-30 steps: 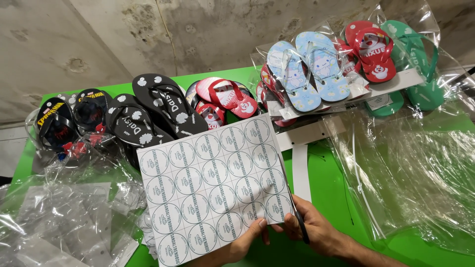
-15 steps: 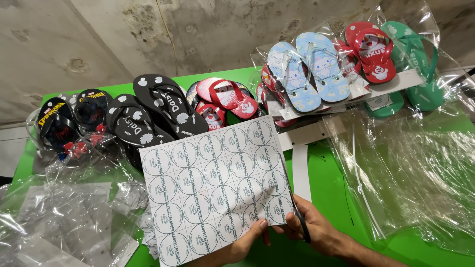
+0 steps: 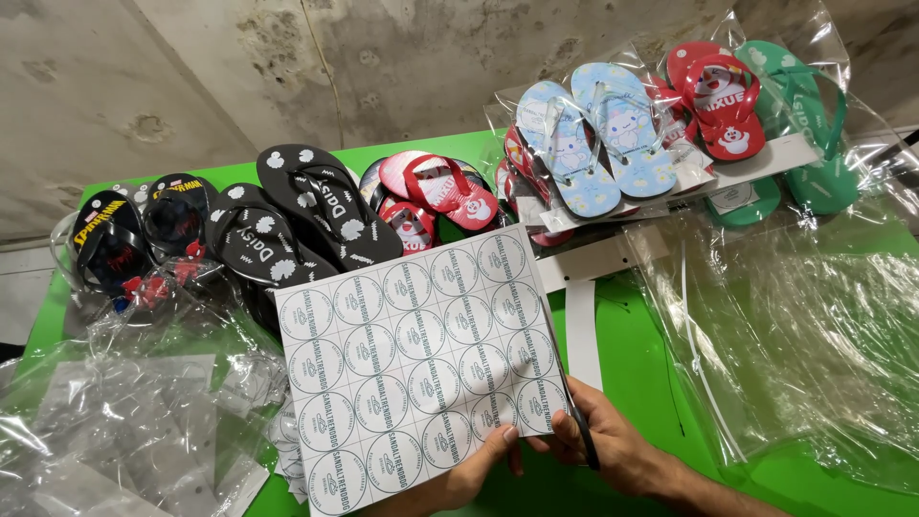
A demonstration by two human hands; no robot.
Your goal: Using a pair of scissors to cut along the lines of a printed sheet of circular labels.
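Both hands grasp the round-sticker sheet point(image 3: 421, 359) at its 5 o'clock corner; left hand point(image 3: 479, 469) pinches, right hand point(image 3: 613, 445) also holding a black blade point(image 3: 574, 421).

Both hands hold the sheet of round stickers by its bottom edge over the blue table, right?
Not quite: the table is green, not blue, as the head view shows. The left hand and right hand do hold the sheet of round stickers by its bottom edge.

black flip-flops point(image 3: 316, 206), light blue pair point(image 3: 593, 134), red pair point(image 3: 718, 101), clear plastic bags point(image 3: 795, 335), green table point(image 3: 632, 354)
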